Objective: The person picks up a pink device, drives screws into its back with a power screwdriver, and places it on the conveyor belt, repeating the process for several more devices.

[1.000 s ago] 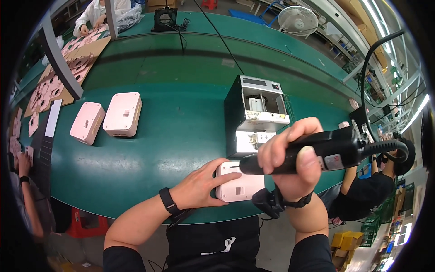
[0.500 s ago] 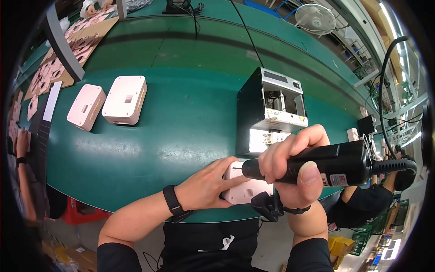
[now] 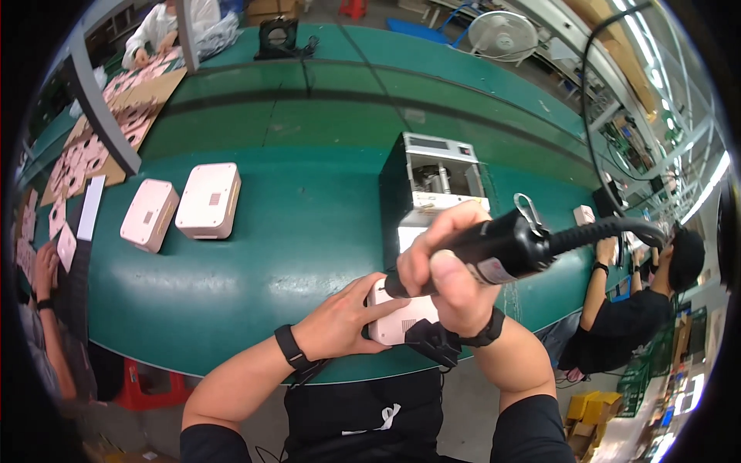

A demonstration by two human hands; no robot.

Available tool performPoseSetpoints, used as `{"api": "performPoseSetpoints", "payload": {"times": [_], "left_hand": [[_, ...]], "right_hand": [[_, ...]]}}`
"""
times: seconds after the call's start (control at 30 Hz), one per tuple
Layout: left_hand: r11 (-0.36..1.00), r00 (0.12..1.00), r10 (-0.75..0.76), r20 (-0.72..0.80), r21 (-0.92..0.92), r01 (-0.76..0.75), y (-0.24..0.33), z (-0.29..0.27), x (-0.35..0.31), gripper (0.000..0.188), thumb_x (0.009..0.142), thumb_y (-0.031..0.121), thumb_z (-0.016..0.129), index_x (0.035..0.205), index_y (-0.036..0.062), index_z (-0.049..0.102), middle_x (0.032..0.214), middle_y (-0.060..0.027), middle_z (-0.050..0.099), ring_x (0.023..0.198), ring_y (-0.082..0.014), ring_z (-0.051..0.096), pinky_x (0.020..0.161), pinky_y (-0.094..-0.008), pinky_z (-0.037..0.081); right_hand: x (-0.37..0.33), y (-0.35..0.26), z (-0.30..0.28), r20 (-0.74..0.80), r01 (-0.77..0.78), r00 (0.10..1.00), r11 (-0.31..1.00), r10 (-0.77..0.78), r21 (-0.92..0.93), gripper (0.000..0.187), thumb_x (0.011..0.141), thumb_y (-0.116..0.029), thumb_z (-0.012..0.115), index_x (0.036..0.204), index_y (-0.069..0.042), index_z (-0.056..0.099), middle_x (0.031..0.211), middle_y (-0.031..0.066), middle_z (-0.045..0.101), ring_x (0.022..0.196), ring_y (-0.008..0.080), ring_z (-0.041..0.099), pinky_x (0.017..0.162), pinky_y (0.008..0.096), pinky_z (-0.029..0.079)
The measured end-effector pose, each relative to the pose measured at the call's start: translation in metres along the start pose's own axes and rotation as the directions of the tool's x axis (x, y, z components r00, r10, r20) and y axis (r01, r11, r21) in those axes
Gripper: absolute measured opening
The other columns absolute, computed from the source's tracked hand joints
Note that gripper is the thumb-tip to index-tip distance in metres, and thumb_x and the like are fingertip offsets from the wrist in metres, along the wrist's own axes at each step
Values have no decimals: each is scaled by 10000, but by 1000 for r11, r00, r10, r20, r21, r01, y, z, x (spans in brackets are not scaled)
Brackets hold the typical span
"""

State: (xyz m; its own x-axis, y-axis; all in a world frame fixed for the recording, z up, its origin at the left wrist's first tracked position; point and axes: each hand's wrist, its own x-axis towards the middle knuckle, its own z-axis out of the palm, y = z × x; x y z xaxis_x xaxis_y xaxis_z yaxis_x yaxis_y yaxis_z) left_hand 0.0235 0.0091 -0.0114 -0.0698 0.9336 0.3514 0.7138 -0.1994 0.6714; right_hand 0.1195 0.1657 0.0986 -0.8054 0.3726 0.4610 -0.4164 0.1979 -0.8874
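My right hand (image 3: 455,282) is wrapped round a black electric screwdriver (image 3: 502,251) with a thick cord at its rear. The tool slants down to the left. Its tip meets the far left corner of a pale pink plastic box (image 3: 397,326) at the table's near edge; the exact contact is too small to tell. My left hand (image 3: 340,318) grips this box from the left, with fingers along its far side and over its top. Just beyond stands a black and silver machine (image 3: 391,193), apparently a screw feeder, its lower front partly hidden by my right hand.
Two similar pink boxes (image 3: 210,202) lie on the green table (image 3: 293,224) to the left. Flat pink parts (image 3: 81,158) cover cardboard at the far left. A fan (image 3: 502,35) stands at the back. Co-workers sit left, far left and right (image 3: 617,324).
The screwdriver's rear has swung away from me and up, so the tool stands steeper over the same corner. My view has shifted. At the left, a co-worker's hand is now beside a flat pink part.
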Motion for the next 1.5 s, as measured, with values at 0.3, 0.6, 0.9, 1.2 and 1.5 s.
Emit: {"api": "performPoseSetpoints", "payload": {"times": [0.3, 0.6, 0.9, 1.2, 1.5], "left_hand": [[997, 998, -70, 7, -17, 70, 0, -9, -1, 824, 687, 246, 914, 1447, 266, 595, 1399, -154, 494, 1227, -370, 588, 998, -445, 546], [996, 996, -86, 2, 12, 86, 0, -6, -1, 840, 691, 268, 913, 1462, 279, 580, 1388, -155, 502, 1190, -363, 597, 981, -442, 549], [996, 996, -92, -12, 10, 92, -1, -9, 5, 860, 651, 238, 932, 1443, 258, 597, 1408, -169, 504, 1211, -368, 598, 994, -429, 543], [992, 992, -126, -12, 13, 126, 2, -6, 5, 878, 619, 198, 940, 1431, 251, 609, 1429, -175, 502, 1209, -376, 606, 987, -432, 550], [992, 992, -127, -18, 19, 127, 2, -5, 7, 877, 615, 184, 937, 1428, 250, 612, 1431, -180, 504, 1214, -391, 604, 994, -435, 550]], "right_hand": [[12, -41, -45, -226, 150, 965, 987, -135, 51, 232, 1009, -255, 553, 1086, -57, 461, 687, 88, 544, 508, 174, 498, 527, 350, 463], [17, -20, -69, -310, 80, 948, 997, -75, 3, 208, 1015, -258, 547, 1031, -62, 479, 678, 81, 542, 502, 176, 497, 518, 351, 452], [-63, -51, -68, -286, 28, 958, 997, -6, 73, 346, 988, -374, 587, 1079, -76, 437, 689, 60, 534, 497, 167, 499, 526, 343, 450], [-79, -42, -64, -278, -28, 960, 998, 41, 49, 396, 952, -414, 631, 1071, -93, 430, 690, 52, 538, 495, 163, 497, 522, 337, 450], [-80, -39, -62, -300, -50, 952, 997, 66, 61, 427, 921, -428, 666, 1054, -96, 433, 680, 48, 538, 496, 162, 502, 519, 335, 454]]}}
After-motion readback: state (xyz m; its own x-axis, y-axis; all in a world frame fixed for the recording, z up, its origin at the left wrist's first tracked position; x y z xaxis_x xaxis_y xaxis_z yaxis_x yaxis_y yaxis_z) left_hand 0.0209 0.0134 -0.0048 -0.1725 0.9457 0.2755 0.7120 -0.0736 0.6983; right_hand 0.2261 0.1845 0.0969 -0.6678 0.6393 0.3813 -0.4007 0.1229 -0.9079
